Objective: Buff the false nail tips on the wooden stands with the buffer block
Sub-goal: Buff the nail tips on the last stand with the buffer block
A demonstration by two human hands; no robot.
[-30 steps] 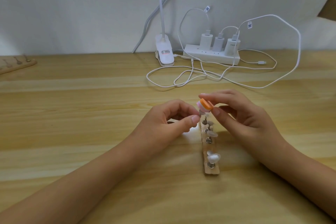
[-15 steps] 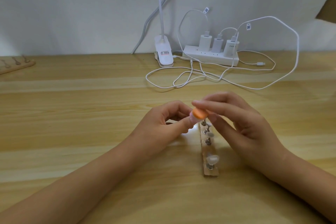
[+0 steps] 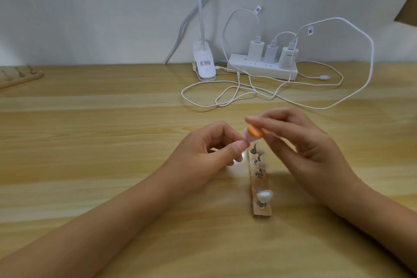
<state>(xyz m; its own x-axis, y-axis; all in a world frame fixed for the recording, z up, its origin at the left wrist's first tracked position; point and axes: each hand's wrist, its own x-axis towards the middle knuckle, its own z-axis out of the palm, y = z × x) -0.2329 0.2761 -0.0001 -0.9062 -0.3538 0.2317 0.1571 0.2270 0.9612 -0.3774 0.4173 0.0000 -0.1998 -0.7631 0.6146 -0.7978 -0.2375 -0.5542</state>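
At the far end of the wooden stand (image 3: pixel 262 211), the orange buffer block (image 3: pixel 323 131) sits right on top of the far nail tip (image 3: pixel 315 139). The right hand (image 3: pixel 302 144) grips the block between thumb and fingertips, with the other fingers loosely curled. The left hand (image 3: pixel 203 153) has thumb and forefinger pinched in at that same tip from the side, looks like it's steadying it, though blur makes the exact contact hard to read.

So what could go wrong? The tips perch on thin metal pegs (image 3: pixel 259 174), so too much downward push could probably pop the tip off its peg or bend the peg over. The block is small and held by the fingertips only, so a fast stroke might slip off the curved tip and scrape the left thumb, which is touching distance away. The stand itself just lies loose on the table (image 3: pixel 112 165), with nothing holding it down, so a sideways stroke could skid or tip it, and the near nail tip (image 3: pixel 264 195) could get knocked by the right wrist hovering above it.

Further out: a second wooden stand (image 3: pixel 20 78) at the far left, a white lamp clamp (image 3: pixel 204 66), a power strip (image 3: pixel 261 69) and loose cables (image 3: pixel 225 97) at the back. They're well apart, so not much risk there.
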